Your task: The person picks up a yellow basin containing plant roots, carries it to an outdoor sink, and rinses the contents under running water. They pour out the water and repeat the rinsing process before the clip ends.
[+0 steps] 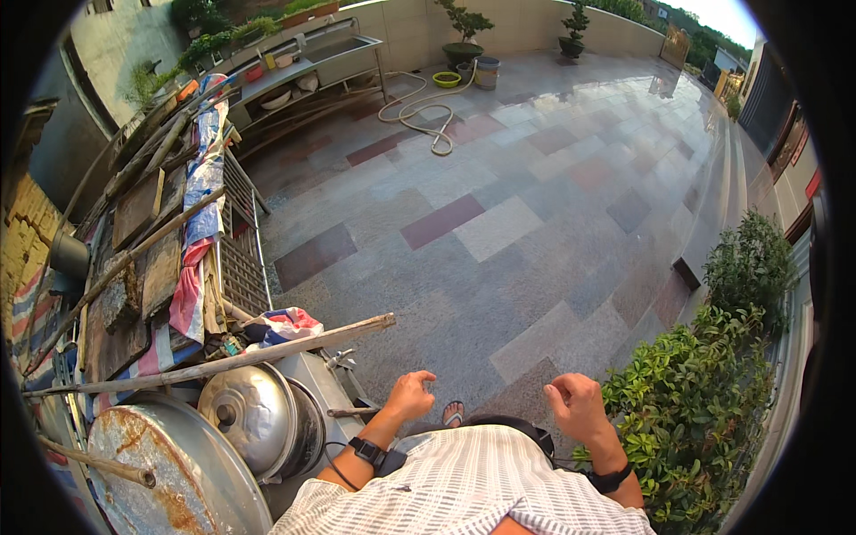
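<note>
My left hand (409, 396) is held in front of my waist with its fingers loosely bent, and nothing shows in it. Nearest to it are a short stick (351, 412) and a metal box with a tap (338, 360). On the other side, my right hand (576, 406) is raised with half-curled fingers and a gap at the thumb, also without any object. It is close to a leafy green shrub (689, 414). Both wrists wear black straps. One foot in a flip-flop (453, 413) shows below, between the hands.
At left, wooden poles (267, 358), boards and striped tarpaulin lie piled beside a lidded metal pot (247, 414) and a rusty round lid (147, 468). A hose (408, 117) lies on the tiled paving (414, 281), near a bucket (487, 72) and a metal sink (341, 50).
</note>
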The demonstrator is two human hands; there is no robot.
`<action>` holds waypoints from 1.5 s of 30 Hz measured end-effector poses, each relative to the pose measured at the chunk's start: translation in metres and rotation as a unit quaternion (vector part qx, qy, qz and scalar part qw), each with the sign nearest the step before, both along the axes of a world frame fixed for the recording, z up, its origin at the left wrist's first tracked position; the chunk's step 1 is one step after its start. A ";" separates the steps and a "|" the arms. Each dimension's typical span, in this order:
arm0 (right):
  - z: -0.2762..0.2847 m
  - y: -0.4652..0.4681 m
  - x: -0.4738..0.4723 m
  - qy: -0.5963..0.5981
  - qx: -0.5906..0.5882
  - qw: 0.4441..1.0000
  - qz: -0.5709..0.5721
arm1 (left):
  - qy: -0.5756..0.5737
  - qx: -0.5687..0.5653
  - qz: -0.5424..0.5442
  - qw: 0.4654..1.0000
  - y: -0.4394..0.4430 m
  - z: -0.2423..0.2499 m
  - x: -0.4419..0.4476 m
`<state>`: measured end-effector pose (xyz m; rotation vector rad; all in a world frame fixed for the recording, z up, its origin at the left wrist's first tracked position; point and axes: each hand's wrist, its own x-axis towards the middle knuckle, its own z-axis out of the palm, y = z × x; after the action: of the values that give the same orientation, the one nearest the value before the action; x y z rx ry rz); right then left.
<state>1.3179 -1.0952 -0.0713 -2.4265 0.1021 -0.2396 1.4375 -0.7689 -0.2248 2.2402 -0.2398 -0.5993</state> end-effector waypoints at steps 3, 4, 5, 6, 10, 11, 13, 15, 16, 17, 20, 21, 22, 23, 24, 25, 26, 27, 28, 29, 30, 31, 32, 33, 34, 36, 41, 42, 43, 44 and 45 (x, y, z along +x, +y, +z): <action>-0.016 -0.040 0.012 0.051 0.028 0.997 -0.051 | -0.003 0.012 -0.036 0.999 -0.033 0.005 0.042; -0.024 -0.054 0.015 0.079 0.043 0.994 -0.062 | -0.005 0.011 -0.043 0.999 -0.043 0.005 0.053; -0.033 -0.070 0.018 0.108 0.058 0.990 -0.072 | -0.006 0.010 -0.050 0.999 -0.053 0.003 0.064; -0.044 -0.087 0.023 0.134 0.051 0.987 -0.077 | 0.004 0.020 -0.053 0.998 -0.062 0.000 0.073; -0.089 -0.169 0.051 0.214 0.012 0.976 -0.040 | 0.042 0.044 -0.080 0.995 -0.105 -0.020 0.111; -0.100 -0.190 0.058 0.226 -0.001 0.974 -0.028 | 0.051 0.049 -0.097 0.993 -0.118 -0.027 0.121; -0.115 -0.235 0.083 0.244 -0.033 0.969 0.000 | 0.089 0.069 -0.066 0.991 -0.153 -0.038 0.144; -0.119 -0.275 0.107 0.283 -0.008 0.959 0.000 | 0.073 0.080 -0.059 0.992 -0.190 -0.040 0.171; -0.118 -0.293 0.118 0.297 -0.001 0.955 -0.006 | 0.041 0.080 -0.069 0.994 -0.209 -0.037 0.183; -0.115 -0.312 0.132 0.316 -0.001 0.949 -0.013 | 0.008 0.086 -0.080 0.993 -0.230 -0.034 0.196; -0.105 -0.366 0.167 0.323 0.043 0.945 -0.013 | 0.022 0.049 -0.100 0.994 -0.296 -0.023 0.242; -0.103 -0.379 0.174 0.335 0.056 0.940 -0.011 | 0.044 0.043 -0.108 0.992 -0.313 -0.019 0.252; -0.100 -0.392 0.180 0.345 0.056 0.937 -0.006 | 0.059 0.037 -0.117 0.991 -0.331 -0.015 0.264; -0.098 -0.404 0.187 0.354 0.054 0.934 -0.004 | 0.070 0.034 -0.127 0.989 -0.348 -0.011 0.276; -0.097 -0.415 0.195 0.359 0.052 0.932 -0.004 | 0.086 0.043 -0.155 0.983 -0.364 -0.007 0.288; -0.097 -0.427 0.204 0.361 0.052 0.931 -0.009 | 0.105 0.048 -0.172 0.978 -0.379 -0.003 0.301; -0.098 -0.439 0.211 0.375 0.067 0.925 -0.009 | 0.116 0.051 -0.193 0.973 -0.391 -0.001 0.312; -0.099 -0.451 0.218 0.385 0.079 0.919 -0.020 | 0.127 0.057 -0.213 0.967 -0.404 0.000 0.322; -0.102 -0.462 0.226 0.395 0.091 0.914 -0.032 | 0.132 0.067 -0.223 0.963 -0.419 -0.002 0.335; -0.106 -0.473 0.235 0.403 0.105 0.908 -0.044 | 0.135 0.063 -0.238 0.960 -0.432 -0.004 0.351; -0.110 -0.484 0.244 0.416 0.101 0.902 -0.046 | 0.139 0.067 -0.254 0.955 -0.445 -0.006 0.368; -0.115 -0.494 0.252 0.411 0.118 0.902 -0.053 | 0.145 0.071 -0.270 0.949 -0.458 -0.008 0.385; -0.119 -0.505 0.260 0.410 0.130 0.900 -0.065 | 0.136 0.069 -0.287 0.946 -0.472 -0.011 0.403; -0.123 -0.517 0.268 0.407 0.140 0.900 -0.075 | 0.134 0.065 -0.296 0.943 -0.487 -0.014 0.422; -0.127 -0.529 0.278 0.406 0.131 0.901 -0.086 | 0.130 0.058 -0.303 0.942 -0.503 -0.016 0.442; -0.133 -0.558 0.301 0.389 0.129 0.905 -0.112 | 0.127 0.041 -0.308 0.942 -0.540 -0.017 0.481; -0.133 -0.630 0.354 0.377 0.179 0.898 -0.140 | 0.123 0.018 -0.356 0.926 -0.653 0.005 0.595; -0.133 -0.643 0.363 0.368 0.190 0.901 -0.125 | 0.120 0.006 -0.380 0.917 -0.674 0.009 0.617; -0.134 -0.657 0.375 0.367 0.200 0.901 -0.118 | 0.114 -0.005 -0.409 0.905 -0.695 0.013 0.640; -0.133 -0.667 0.384 0.396 0.209 0.885 -0.126 | 0.117 -0.011 -0.436 0.892 -0.712 0.016 0.656; -0.129 -0.676 0.392 0.399 0.226 0.878 -0.135 | 0.121 -0.017 -0.461 0.879 -0.728 0.019 0.670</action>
<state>1.7096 -1.7716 -0.2006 -1.8845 0.7760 0.6183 2.1076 -1.4967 -0.2055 1.8853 -1.2059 -1.3363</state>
